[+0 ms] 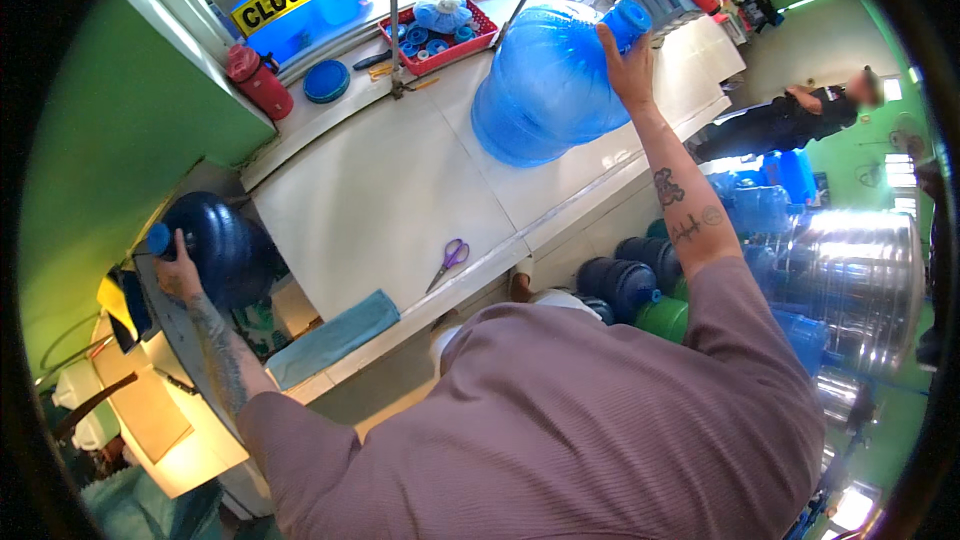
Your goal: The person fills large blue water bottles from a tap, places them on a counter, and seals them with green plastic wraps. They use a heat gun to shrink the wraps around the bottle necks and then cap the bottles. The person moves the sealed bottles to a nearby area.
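Note:
My right hand (630,67) grips the neck of a large translucent blue water jug (551,90) standing on the white tiled counter (360,195). A blue cap (628,13) tops that jug. Off the counter's left end, my left hand (178,270) is around the neck of a darker blue water jug (217,240), just below its blue cap (159,238). The lower part of this jug is partly hidden. Between the two jugs, purple-handled scissors (452,255) lie near the counter's front edge. A folded teal cloth (334,341) rests at the front left corner.
On the window ledge stand a red basket (450,52) of blue caps, a round blue lid (326,82) and a red bottle (259,82). Several jugs (619,281) and a shiny steel tank (855,292) are at the right. A person (795,116) stands farther back.

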`<state>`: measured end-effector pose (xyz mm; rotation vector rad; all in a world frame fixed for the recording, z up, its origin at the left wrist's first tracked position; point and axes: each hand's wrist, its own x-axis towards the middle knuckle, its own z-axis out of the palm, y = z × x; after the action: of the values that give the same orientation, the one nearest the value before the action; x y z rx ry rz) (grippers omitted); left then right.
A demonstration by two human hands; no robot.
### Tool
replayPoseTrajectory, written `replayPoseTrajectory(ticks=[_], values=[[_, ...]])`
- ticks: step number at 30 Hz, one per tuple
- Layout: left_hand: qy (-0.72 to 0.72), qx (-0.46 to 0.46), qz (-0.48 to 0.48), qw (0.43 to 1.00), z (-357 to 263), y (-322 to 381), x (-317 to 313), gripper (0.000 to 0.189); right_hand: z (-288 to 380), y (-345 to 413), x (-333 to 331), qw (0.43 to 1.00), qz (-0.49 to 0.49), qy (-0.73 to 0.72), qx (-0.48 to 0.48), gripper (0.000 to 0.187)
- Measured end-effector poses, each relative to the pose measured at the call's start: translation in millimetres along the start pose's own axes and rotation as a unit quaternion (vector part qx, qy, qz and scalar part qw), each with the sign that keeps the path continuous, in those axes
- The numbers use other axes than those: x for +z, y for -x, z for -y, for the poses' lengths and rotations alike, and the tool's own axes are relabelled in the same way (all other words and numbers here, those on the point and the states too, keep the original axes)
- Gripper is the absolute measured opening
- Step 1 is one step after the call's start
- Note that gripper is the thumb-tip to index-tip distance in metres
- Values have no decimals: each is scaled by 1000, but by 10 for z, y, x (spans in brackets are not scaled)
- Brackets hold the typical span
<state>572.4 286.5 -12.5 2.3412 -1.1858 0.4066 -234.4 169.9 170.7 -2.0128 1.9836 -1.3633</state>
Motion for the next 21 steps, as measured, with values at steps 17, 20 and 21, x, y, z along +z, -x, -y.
replayPoseTrajectory(ticks=[17,20,21], values=[[289,-8,2,957,-3250,1695,-2402,33,-1439,3286,1123,723,584,-59,-364,54],[406,13,20,914,-4053,2033,-1734,41,-2407,2700,618,797,524,-46,-296,45],[447,13,34,894,-4238,2069,-1631,43,-2705,2538,467,825,529,-29,-195,41]])
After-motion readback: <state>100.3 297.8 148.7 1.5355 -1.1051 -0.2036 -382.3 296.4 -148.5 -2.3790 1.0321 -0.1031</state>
